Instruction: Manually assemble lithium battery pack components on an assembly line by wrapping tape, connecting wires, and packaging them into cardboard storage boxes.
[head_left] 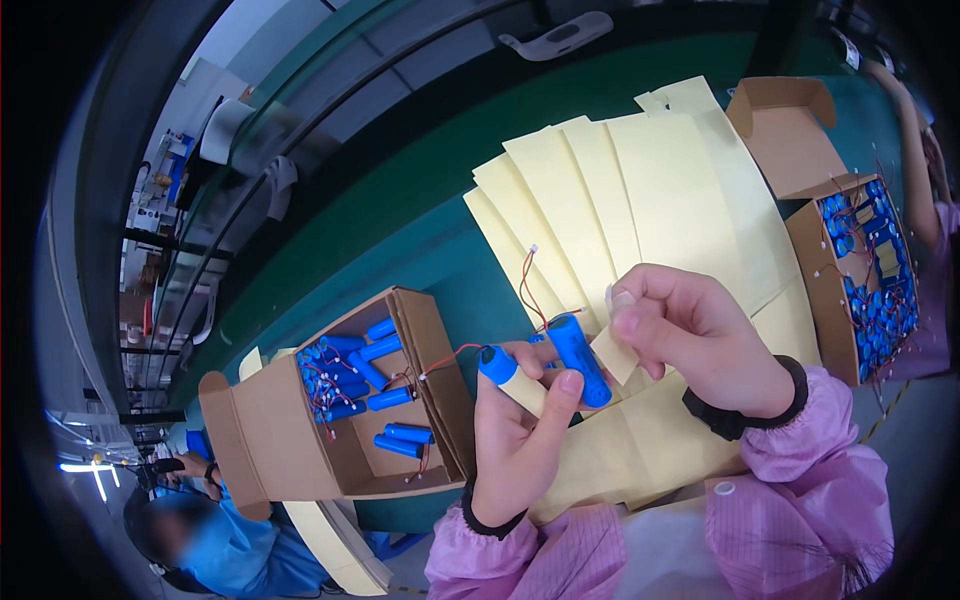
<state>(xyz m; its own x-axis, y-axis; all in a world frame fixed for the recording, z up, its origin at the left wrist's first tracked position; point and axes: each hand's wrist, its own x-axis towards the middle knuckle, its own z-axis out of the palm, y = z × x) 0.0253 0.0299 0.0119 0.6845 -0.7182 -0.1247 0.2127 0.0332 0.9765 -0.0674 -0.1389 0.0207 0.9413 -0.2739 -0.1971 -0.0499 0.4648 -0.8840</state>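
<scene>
Left hand [520, 430]: fingers closed around a blue cylindrical cell [512, 380], partly wrapped in pale yellow paper, blue end cap pointing up-left. A second blue cell [580, 358] lies across the left thumb and fingertips, tilted, lower end by the thumb tip. Thin red and black leads [527, 285] rise from the cells; one red lead runs left toward the open box.

Right hand [690, 335]: just right of and above the left hand, thumb and forefinger pinched on a small strip of yellow paper [615, 350] that touches the second cell. The two hands are close together, nearly touching at the cells.

Directly beyond and beneath both hands: a fan of yellow paper sheets [620, 190] overlapping on the green counter [400, 210]. The sheets cover most of the surface under the hands and reach the near edge.

Left of the left hand, just beside it: open cardboard box [340, 440] holding loose blue cells with leads, flap folded out to the left. Its right wall stands close to the left wrist.

Right of the right hand, well apart: second cardboard box [840, 290] packed with blue cells, an empty open box [790, 130] behind it. Another person's arm [915, 170] reaches above that box.

Open green counter lies beyond the left box and sheets. A person in blue [215, 545] sits low left.
</scene>
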